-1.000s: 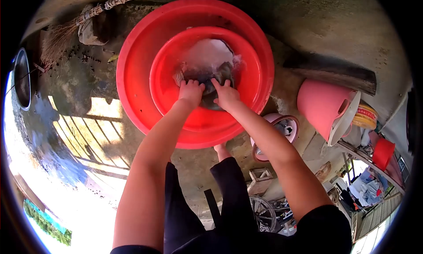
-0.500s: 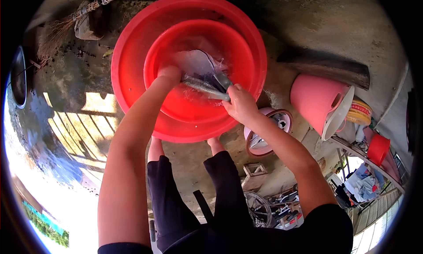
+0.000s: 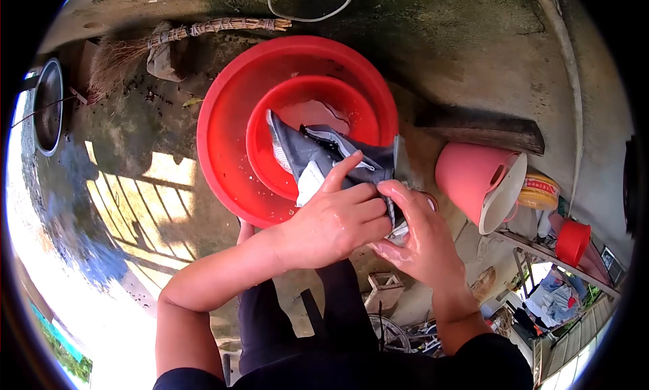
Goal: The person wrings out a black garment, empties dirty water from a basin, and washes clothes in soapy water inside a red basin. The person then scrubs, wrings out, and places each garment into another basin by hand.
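Note:
A wet dark grey cloth item [image 3: 304,146] with white parts and a pale edging strip is held up over the small red basin [image 3: 253,143]. Its exact kind is not clear. My left hand [image 3: 331,227] is wet, with curled fingers on the near edge of the cloth and the index finger stretched along it. My right hand [image 3: 426,244] pinches the cloth's right corner between thumb and fingers, close beside my left fingertips. Inside the small basin, cloudy water partly shows behind the cloth.
The small basin sits inside a large red basin [image 3: 216,180] on the concrete floor. A twig broom [image 3: 203,30] lies at the upper left. To the right are a wooden beam [image 3: 480,129], a pink bucket [image 3: 466,180] and a small red container [image 3: 573,244]. A wooden stool [image 3: 384,288] stands nearby.
Both hands have come up out of the basin towards me, lifting the cloth item from the water. They are now close together at its edge. The view has shifted slightly.

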### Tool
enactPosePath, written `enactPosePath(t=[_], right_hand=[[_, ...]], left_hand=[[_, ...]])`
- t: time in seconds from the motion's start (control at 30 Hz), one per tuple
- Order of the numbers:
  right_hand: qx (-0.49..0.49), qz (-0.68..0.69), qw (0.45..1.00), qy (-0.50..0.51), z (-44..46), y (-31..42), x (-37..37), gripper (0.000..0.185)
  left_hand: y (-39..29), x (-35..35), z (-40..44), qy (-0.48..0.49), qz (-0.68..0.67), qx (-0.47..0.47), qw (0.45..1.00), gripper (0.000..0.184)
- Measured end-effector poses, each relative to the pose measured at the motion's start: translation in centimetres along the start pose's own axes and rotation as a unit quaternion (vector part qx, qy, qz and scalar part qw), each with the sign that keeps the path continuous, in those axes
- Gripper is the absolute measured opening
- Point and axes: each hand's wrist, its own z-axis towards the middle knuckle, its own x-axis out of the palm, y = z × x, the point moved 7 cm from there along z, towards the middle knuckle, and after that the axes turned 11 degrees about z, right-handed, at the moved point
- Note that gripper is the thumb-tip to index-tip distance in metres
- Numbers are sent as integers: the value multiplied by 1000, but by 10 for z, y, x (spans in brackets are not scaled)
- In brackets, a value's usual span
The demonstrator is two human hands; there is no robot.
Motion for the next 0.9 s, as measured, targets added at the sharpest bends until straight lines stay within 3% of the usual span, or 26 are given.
enactPosePath(t=[0.07,0.13,0.2,0.27,0.33,0.4,0.43,0.47,0.5,0.53,0.57,0.6,0.63,0.67,0.7,0.73,0.77,0.8,0.87,0.9], right_hand=[[5,-108,994,-18,30,-30,20,54],[40,-169,985,5,70,-106,73,37],[69,-182,981,-18,113,-190,132,33],[101,-238,966,16,149,-242,184,30],[96,-249,963,30,174,-289,236,30],[72,-315,945,-45,196,-336,268,29],[74,-317,944,-43,212,-373,282,29],[104,-275,947,127,223,-422,315,26],[118,-252,937,210,216,-425,323,25],[133,-224,921,291,208,-425,331,24],[194,-22,974,116,197,-383,292,22],[234,177,953,-70,178,-346,250,21],[202,403,887,-104,159,-317,236,19],[209,443,868,-74,141,-285,217,16],[206,555,801,-82,122,-243,198,15],[183,552,810,-82,107,-214,180,16],[173,564,803,-92,93,-179,163,16],[173,583,788,-99,78,-153,154,16],[201,540,815,-61,55,-116,152,17],[130,556,816,-86,51,-98,156,16]], left_hand=[[29,35,-16,75,22,-7,997,17],[80,80,-46,210,161,-108,958,32],[124,107,-84,211,295,-210,908,50],[152,123,-115,283,257,-299,874,53],[160,140,-144,278,211,-323,880,55],[165,155,-162,266,161,-342,887,56],[169,156,-165,177,36,-411,894,52],[171,155,-170,86,-89,-468,875,48],[176,161,-173,87,-92,-468,875,48],[196,168,-189,3,-150,-560,814,49],[213,180,-207,-81,-208,-640,735,50],[233,197,-226,-103,-232,-684,684,53],[231,193,-223,-105,-298,-739,595,60],[222,190,-218,-101,-359,-783,497,68],[225,199,-218,-105,-386,-792,461,66],[226,206,-218,-108,-412,-799,424,66],[221,205,-204,-114,-487,-757,421,65],[231,225,-188,-174,-639,-645,382,61],[232,215,-159,-227,-639,-518,522,57],[209,195,-146,-249,-680,-498,477,55]])
